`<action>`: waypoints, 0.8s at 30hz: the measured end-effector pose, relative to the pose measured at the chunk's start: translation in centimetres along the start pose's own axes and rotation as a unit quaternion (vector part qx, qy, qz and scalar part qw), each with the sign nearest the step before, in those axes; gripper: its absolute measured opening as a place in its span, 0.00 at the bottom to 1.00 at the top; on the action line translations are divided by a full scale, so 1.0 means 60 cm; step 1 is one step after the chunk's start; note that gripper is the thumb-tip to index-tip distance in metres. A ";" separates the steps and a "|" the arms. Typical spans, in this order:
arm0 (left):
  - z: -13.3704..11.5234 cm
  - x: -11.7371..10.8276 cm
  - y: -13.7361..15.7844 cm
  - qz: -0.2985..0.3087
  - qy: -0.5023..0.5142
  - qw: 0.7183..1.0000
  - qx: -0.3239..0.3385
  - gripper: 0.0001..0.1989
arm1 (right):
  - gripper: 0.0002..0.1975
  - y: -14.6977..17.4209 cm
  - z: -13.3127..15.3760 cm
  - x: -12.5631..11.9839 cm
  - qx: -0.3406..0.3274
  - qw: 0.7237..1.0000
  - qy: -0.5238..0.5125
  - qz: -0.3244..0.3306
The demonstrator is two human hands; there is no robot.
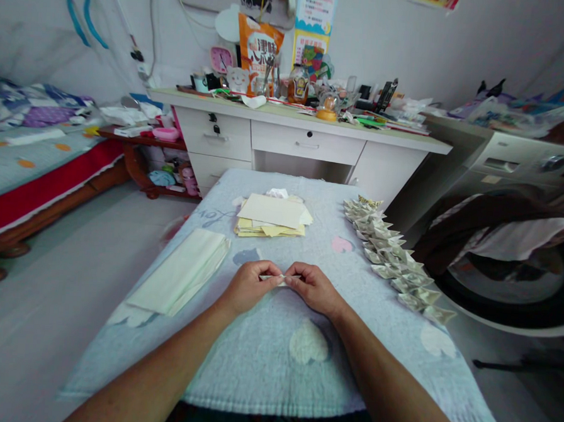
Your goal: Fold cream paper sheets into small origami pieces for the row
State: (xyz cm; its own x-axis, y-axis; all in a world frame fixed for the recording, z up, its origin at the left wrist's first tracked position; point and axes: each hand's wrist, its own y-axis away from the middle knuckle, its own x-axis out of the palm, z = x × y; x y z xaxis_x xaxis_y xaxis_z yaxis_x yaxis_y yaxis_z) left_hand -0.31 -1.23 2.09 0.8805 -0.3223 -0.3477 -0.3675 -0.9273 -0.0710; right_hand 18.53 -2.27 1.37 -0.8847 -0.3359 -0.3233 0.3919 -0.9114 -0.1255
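My left hand (252,286) and my right hand (312,288) meet over the middle of the cloth-covered table. Between their fingertips they pinch a small folded piece of pale paper (282,283), mostly hidden by the fingers. Beyond them lies a stack of cream and yellow paper sheets (271,212). To the left of my hands is a long pile of pale paper (182,272). Folded paper pieces with pointed tips (393,251) stand in a slanting row along the table's right side.
A light blue patterned cloth (254,373) covers the table. Behind it stands a white desk (309,134) crowded with jars, a snack bag (259,49) and a pink clock (220,59). On the right is a washing machine (516,163) with its door open; a bed (39,154) is at left.
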 end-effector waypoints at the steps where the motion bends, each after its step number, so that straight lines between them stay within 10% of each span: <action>1: 0.001 -0.001 0.000 -0.001 0.000 1.000 0.002 0.08 | 0.10 0.000 0.001 -0.002 0.004 1.000 -0.007 0.007; 24: 0.008 0.000 -0.001 0.024 -0.032 0.999 0.023 0.12 | 0.12 -0.001 0.001 -0.005 0.005 1.000 -0.025 0.003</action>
State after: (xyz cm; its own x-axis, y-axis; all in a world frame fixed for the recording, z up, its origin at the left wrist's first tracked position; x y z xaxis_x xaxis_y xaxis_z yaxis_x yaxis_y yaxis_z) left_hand -0.44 -1.09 1.67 0.8410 -0.3520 -0.4109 -0.4233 -0.9011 -0.0944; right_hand 18.78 -2.12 1.51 -0.8938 -0.3525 -0.2774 0.3952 -0.9114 -0.1152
